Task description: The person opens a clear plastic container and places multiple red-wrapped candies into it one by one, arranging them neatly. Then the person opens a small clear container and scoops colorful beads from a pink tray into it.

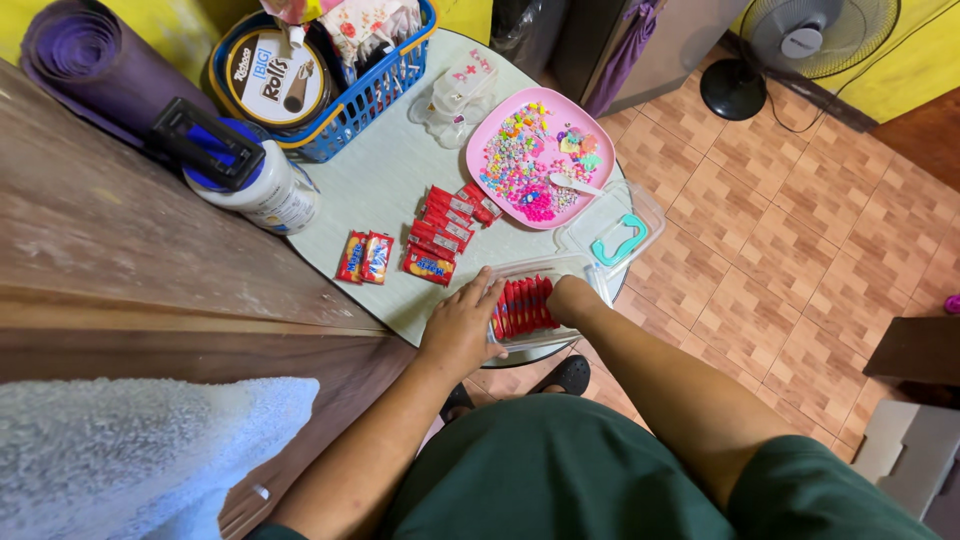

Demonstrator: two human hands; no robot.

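Head view looks down on a round pale bench with two bare hands at its near edge. Left hand lies palm down, fingers loosely spread, its fingertips touching the left rim of a clear plastic container and the red candy packets standing in a row inside it. Right hand is curled at the container's right side, fingers bent against the packets; whether it pinches one I cannot tell. More red packets lie loose in a pile just beyond the container, with two orange-red ones further left. Behind them sit a pink plate of coloured beads, a clear lid with a teal clip, a blue basket holding a round tin, and a white jar with a blue cap. A rolled purple mat lies on a wooden ledge at left. Terracotta floor tiles and a standing fan fill the right side.
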